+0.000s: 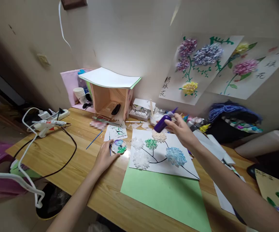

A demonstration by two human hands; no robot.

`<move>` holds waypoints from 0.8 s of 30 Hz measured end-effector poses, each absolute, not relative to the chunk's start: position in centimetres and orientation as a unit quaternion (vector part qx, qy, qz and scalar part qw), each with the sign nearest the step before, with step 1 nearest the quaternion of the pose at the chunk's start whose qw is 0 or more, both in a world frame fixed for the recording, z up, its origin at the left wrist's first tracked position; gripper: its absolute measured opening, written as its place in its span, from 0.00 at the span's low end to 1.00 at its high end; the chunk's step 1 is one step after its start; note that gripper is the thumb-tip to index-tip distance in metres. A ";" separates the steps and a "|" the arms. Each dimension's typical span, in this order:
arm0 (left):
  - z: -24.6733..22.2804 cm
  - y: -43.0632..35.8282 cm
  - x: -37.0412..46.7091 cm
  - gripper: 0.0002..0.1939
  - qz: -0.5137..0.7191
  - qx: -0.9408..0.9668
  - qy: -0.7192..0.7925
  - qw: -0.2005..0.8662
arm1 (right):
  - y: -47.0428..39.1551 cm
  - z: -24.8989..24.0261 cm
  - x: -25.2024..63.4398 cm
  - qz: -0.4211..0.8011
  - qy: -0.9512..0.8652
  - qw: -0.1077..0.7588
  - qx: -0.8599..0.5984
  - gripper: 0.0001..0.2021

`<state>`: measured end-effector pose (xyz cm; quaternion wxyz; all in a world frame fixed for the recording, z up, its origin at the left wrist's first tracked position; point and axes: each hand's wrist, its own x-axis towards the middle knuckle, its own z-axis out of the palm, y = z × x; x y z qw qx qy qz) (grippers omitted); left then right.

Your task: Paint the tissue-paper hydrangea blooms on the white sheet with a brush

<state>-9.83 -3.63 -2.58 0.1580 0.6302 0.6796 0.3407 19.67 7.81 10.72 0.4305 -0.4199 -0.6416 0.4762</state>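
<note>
My right hand grips a purple paint bottle, tilted above the artwork, its nozzle pointing up to the right. On the wooden table, my left hand is at the near-left edge of a small round palette with purple, blue and green paint. A thin blue brush stands between its fingers, beside the palette. The white sheet bears black stems and fluffy flowers: a blue one, a green one, a cream one and white ones.
A green sheet lies under the artwork. Left are a glue gun and looping cables. Behind stand a cardboard box, paper cups and a tray of small bottles. Another brush lies left of a paint-marked paper.
</note>
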 end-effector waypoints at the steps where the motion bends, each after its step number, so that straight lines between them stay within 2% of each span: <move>1: -2.6 -3.7 -10.0 0.32 0.340 0.632 0.678 0.160 | 7.6 10.8 18.5 0.520 -0.645 0.380 -0.411 0.18; 3: -2.2 -4.1 -10.2 0.35 0.349 0.632 0.674 0.156 | 7.1 10.8 16.4 0.583 -0.647 0.280 -0.403 0.17; 5: -1.3 -4.5 -10.5 0.34 0.372 0.632 0.664 0.145 | 6.7 10.5 14.7 0.594 -0.665 0.194 -0.409 0.16; 8: 1.1 -4.7 -10.9 0.25 0.409 0.660 0.617 0.126 | 6.0 9.7 12.5 0.517 -0.759 0.077 -0.388 0.16; 10: 2.7 -4.4 -11.1 0.20 0.391 0.706 0.577 0.125 | 5.7 9.2 11.1 0.429 -0.822 0.029 -0.373 0.14; 12: 3.8 -3.6 -11.2 0.17 0.352 0.761 0.526 0.146 | 5.5 8.8 9.7 0.343 -0.860 0.017 -0.378 0.12; 16: 4.0 -1.6 -11.4 0.17 0.316 0.794 0.487 0.184 | 5.5 8.9 7.4 0.222 -0.896 0.035 -0.384 0.14; 24: 4.0 -0.1 -11.2 0.10 0.404 0.723 0.508 0.236 | 6.0 10.7 5.1 0.190 -0.877 0.133 -0.420 0.18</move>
